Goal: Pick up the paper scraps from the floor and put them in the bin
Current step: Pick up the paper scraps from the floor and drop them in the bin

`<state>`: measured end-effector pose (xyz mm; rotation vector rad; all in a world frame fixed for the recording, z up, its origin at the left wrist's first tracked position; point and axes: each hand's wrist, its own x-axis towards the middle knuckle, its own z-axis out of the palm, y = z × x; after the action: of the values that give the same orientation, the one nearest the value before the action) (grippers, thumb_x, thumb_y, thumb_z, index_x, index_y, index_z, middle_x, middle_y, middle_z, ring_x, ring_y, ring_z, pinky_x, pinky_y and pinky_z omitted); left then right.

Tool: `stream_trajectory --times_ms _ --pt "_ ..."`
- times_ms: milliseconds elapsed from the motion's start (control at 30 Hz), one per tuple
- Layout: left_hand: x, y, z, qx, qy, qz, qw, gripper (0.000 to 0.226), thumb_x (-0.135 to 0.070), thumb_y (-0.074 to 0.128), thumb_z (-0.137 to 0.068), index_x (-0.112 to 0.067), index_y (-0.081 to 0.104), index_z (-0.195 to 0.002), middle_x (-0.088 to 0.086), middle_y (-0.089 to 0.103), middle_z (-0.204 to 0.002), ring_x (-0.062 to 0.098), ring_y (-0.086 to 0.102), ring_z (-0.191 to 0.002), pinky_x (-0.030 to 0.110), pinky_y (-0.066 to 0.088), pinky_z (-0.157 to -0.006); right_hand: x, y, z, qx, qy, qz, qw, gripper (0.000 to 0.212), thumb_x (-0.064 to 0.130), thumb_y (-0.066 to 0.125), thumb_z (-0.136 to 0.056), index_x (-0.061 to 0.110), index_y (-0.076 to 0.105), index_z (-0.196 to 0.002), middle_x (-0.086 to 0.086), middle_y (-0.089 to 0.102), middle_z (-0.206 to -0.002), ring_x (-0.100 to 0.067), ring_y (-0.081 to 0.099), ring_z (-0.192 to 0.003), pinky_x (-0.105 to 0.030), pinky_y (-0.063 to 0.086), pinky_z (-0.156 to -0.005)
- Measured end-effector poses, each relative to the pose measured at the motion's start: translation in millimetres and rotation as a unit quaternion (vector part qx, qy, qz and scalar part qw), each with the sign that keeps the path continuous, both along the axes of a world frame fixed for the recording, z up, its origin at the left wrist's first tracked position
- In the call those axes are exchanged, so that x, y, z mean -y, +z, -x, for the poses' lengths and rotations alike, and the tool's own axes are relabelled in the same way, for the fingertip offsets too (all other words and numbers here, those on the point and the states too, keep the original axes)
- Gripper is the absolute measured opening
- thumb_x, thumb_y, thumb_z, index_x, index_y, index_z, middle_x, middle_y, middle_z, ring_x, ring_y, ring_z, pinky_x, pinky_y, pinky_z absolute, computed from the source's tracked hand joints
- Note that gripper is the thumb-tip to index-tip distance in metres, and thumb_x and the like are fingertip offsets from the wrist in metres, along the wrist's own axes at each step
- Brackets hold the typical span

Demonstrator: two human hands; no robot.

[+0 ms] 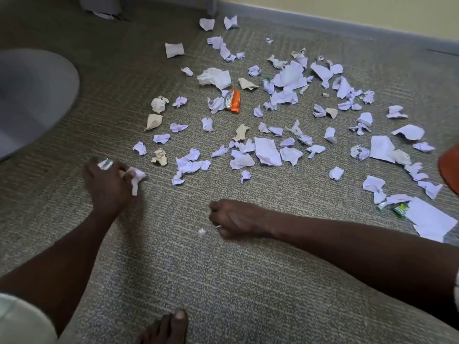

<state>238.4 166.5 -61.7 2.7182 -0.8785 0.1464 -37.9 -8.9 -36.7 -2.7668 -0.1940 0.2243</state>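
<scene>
Several crumpled white and tan paper scraps (267, 151) lie scattered over the carpet ahead of me. My left hand (106, 184) hovers low at the left, its fingers curled round a bunch of white scraps (135, 176) that stick out on both sides. My right hand (236, 218) rests on the carpet nearer the middle, fingers curled, pinching a thin white sliver (218, 226). A tiny white scrap (202, 232) lies on the floor just left of that hand. A grey rounded shape (32, 95) at the left edge, blurred, may be the bin.
An orange wrapper (233, 100) lies among the scraps, and a green wrapper (400, 209) sits by a large white sheet (429, 219) at the right. A wall with a grey skirting (323, 23) runs along the back. My bare foot (166, 328) shows at the bottom.
</scene>
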Motion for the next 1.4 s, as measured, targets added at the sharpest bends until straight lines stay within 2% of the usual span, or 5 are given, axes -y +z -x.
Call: stream_trajectory --times_ms 167,333,633,1133,1400 --pt "10 -23 -23 -0.124 0.110 -0.008 0.986 0.042 -0.023 0.054 -0.097 -0.009 0.050 -0.136 0.024 0.006 -0.161 0.051 0.009 -0.145 0.068 0.018 -0.111 25 2 14 -0.020 -0.062 -0.025 0.998 0.012 0.018 0.061 -0.084 0.006 0.060 -0.085 -0.004 0.047 -0.088 -0.013 0.040 -0.069 -0.027 0.032 -0.060" --pt "9 -44 -26 -0.041 0.070 0.058 0.995 0.043 -0.022 0.044 -0.085 0.000 0.061 -0.117 0.026 0.059 -0.124 0.044 0.053 -0.114 0.051 0.039 -0.101 37 -3 12 -0.025 -0.124 -0.072 0.989 0.008 0.016 0.058 -0.084 0.010 0.054 -0.082 -0.003 0.051 -0.089 -0.014 0.046 -0.071 -0.027 0.035 -0.062" --pt "19 -42 12 0.015 0.047 0.139 0.989 0.020 -0.013 0.039 -0.097 -0.013 0.059 -0.101 0.020 0.061 -0.092 0.041 0.054 -0.089 0.048 0.038 -0.081 4 -3 -27 -0.001 -0.014 -0.069 0.998 0.028 0.019 0.044 -0.100 0.014 0.064 -0.118 -0.004 0.047 -0.096 -0.014 0.047 -0.084 -0.029 0.047 -0.066" --pt "87 -6 69 -0.140 0.006 0.087 0.986 0.076 -0.084 0.051 -0.074 -0.023 0.052 -0.120 0.012 0.063 -0.114 0.034 0.061 -0.106 0.044 0.048 -0.086 -17 -19 -6 0.044 0.042 -0.059 0.996 0.016 0.012 0.063 -0.090 0.003 0.064 -0.077 -0.010 0.054 -0.085 -0.019 0.051 -0.073 -0.024 0.035 -0.061" --pt "104 -20 80 0.008 -0.105 -0.034 0.994 0.048 -0.052 0.044 -0.098 -0.023 0.045 -0.135 0.023 0.053 -0.111 0.043 0.056 -0.095 0.049 0.050 -0.072 36 -3 2 0.041 -0.275 -0.227 0.933 0.008 0.010 0.063 -0.085 0.011 0.059 -0.078 0.001 0.061 -0.081 -0.012 0.058 -0.076 -0.029 0.050 -0.070"
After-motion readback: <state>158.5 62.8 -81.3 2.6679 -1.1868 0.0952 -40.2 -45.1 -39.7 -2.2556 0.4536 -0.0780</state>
